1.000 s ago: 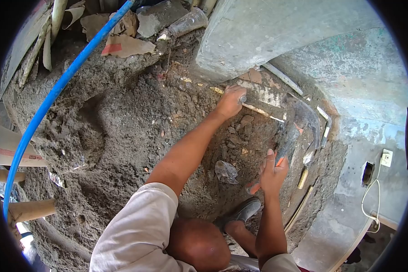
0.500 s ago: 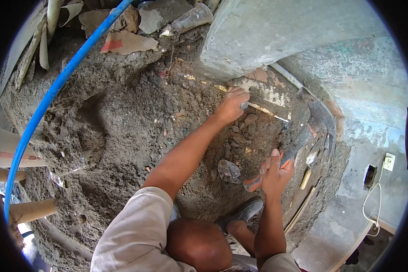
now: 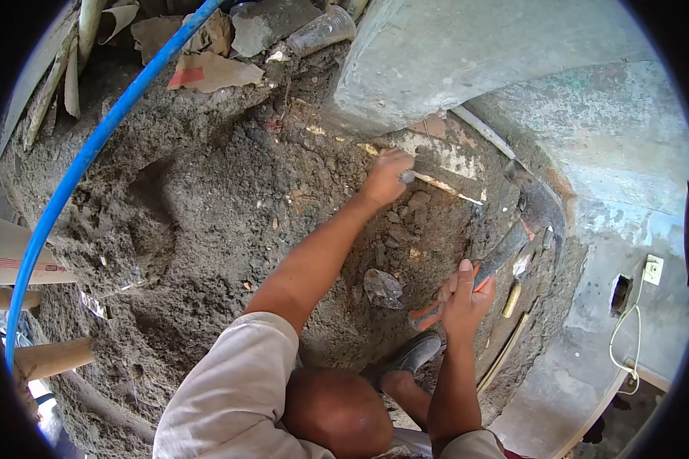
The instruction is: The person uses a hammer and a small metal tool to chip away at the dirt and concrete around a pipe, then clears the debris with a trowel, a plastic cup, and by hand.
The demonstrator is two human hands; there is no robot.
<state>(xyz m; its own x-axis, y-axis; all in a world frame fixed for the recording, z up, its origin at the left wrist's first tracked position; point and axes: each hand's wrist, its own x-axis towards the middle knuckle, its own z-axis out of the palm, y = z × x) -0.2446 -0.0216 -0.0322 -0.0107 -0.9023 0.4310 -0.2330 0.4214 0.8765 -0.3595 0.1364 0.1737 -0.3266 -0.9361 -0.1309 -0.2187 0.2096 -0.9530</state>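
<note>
My left hand [image 3: 389, 177] is closed in a fist low over the soil. A round grey end of a metal bar, like a chisel [image 3: 407, 177], shows at the fist; the rest is hidden. Just beyond it a thin pale strip [image 3: 448, 187] runs right along a broken edge. My right hand [image 3: 468, 300] grips a hammer-like tool with an orange-and-dark handle [image 3: 426, 315]. Its thick, dirt-covered grey part [image 3: 504, 251] points up and right, and I cannot make out its exact shape. A clear crumpled plastic piece [image 3: 383, 288] lies between my hands.
A shovel [image 3: 540, 203] leans along the right wall. Beside it lies a trowel [image 3: 512, 300] with a wooden handle. A blue hose [image 3: 92, 149] arcs across the left. A concrete block [image 3: 429, 57] juts in at the top. Dug soil [image 3: 222, 206] surrounds my feet.
The whole view has shifted slightly. Both hands keep their grips and stay in nearly the same places. The tool in my right hand has hardly moved.
</note>
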